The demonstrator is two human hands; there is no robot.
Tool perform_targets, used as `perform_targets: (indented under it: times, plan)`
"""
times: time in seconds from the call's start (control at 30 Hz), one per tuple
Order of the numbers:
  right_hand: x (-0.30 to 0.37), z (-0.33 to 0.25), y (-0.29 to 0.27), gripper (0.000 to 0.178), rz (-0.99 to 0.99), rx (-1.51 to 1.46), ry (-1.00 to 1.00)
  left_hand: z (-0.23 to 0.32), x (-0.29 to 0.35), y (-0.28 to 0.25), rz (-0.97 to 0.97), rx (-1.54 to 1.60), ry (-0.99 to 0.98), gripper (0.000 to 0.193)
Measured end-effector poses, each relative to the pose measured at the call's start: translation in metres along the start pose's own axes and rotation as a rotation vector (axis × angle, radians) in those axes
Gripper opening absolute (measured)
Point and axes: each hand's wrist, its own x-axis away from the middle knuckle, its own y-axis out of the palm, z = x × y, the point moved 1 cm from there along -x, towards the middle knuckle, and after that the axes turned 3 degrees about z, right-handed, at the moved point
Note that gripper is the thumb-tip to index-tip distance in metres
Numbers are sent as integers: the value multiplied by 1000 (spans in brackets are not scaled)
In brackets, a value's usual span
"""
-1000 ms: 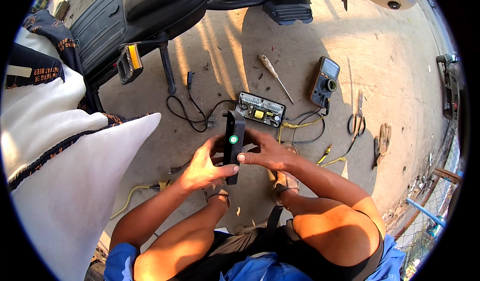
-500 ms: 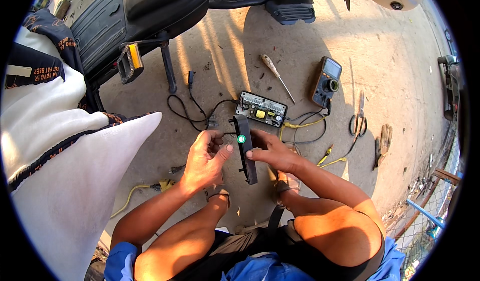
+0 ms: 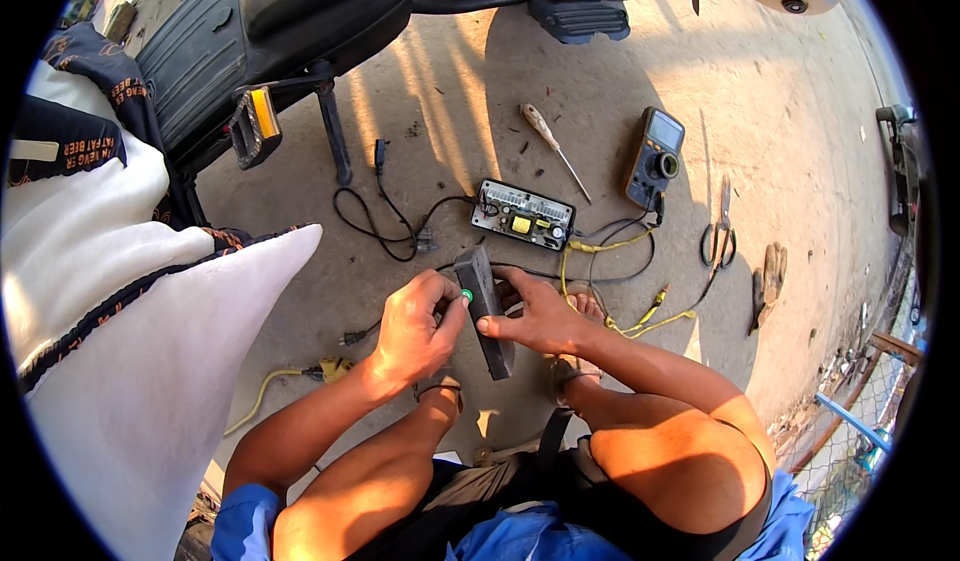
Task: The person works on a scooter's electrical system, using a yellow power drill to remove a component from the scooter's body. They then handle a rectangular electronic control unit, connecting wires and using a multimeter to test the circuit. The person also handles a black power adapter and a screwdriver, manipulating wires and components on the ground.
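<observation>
Head view: the right hand (image 3: 538, 319) is gripping the black cover (image 3: 483, 296) near frame centre, digits closed; the left hand (image 3: 415, 323) is curling nearly closed at the cover's green sticker (image 3: 467, 295), hold unclear.

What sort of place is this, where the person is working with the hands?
Probably an outdoor repair spot: sunlit, rough ground, a black scooter-like vehicle, and a multimeter near an opened device with its circuitry exposed.
</observation>
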Motion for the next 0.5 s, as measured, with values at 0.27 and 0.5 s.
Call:
perform_targets:
  times: [0.27,0.5]
  plan:
    - [-3,16,7,93,-4,77,176,1,19,6,-166,-42,263,15]
    - [-1,32,0,75,-132,-586,138,-32,24,-20,13,19,-39,11]
